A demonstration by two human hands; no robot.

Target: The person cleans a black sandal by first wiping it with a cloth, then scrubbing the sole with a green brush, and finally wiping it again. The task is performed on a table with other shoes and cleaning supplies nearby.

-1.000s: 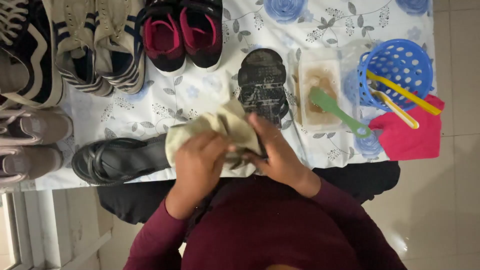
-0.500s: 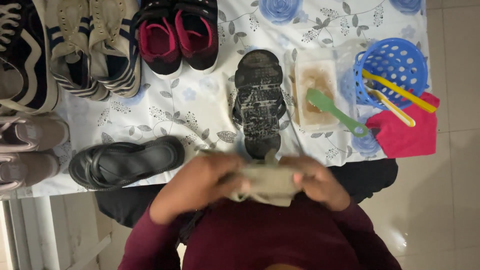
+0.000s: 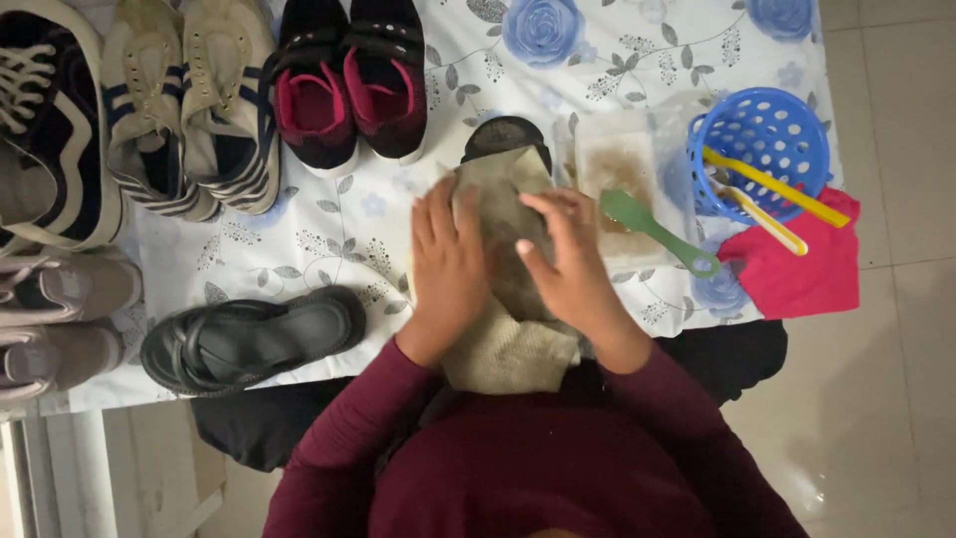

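Note:
A dirty beige cloth (image 3: 508,329) lies draped over an upturned black sandal (image 3: 505,134), of which only the far tip shows. My left hand (image 3: 448,264) presses flat on the cloth's left side. My right hand (image 3: 573,269) presses on its right side, fingers spread. The matching black sandal (image 3: 254,339) lies upright to the left near the table's front edge.
Pairs of shoes line the back and left: black-and-pink trainers (image 3: 349,80), beige striped sneakers (image 3: 189,110), a dark sneaker (image 3: 45,130), grey shoes (image 3: 60,319). On the right are a clear tub (image 3: 627,159) with a green brush (image 3: 657,231), a blue basket (image 3: 762,139) and a red cloth (image 3: 797,269).
The cloth was held near my chest, with the upturned sandal bare on the table. Now both hands have moved forward and laid the cloth over that sandal.

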